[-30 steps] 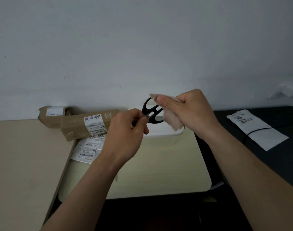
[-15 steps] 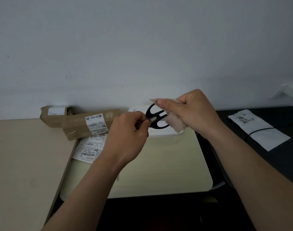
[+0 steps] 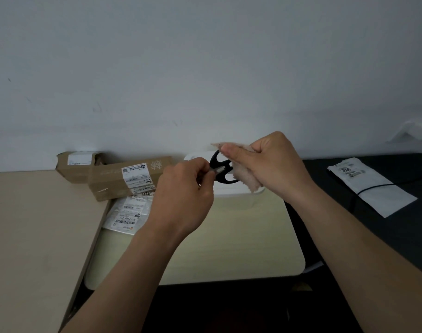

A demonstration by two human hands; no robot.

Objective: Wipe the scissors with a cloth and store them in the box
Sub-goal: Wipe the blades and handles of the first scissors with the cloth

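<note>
Scissors point(image 3: 223, 169) were held in air above white box point(image 3: 231, 192). Blade end was pinched by left hand point(image 3: 184, 197) fingers point(image 3: 206, 169); black handles were gripped through pink cloth point(image 3: 246, 180) by clenched right hand point(image 3: 269, 164). Box lay on table point(image 3: 241, 241), partly hidden by hands. Cardboard parcels point(image 3: 123, 177) were seen left of box, white pouch point(image 3: 371, 186) right.
</note>
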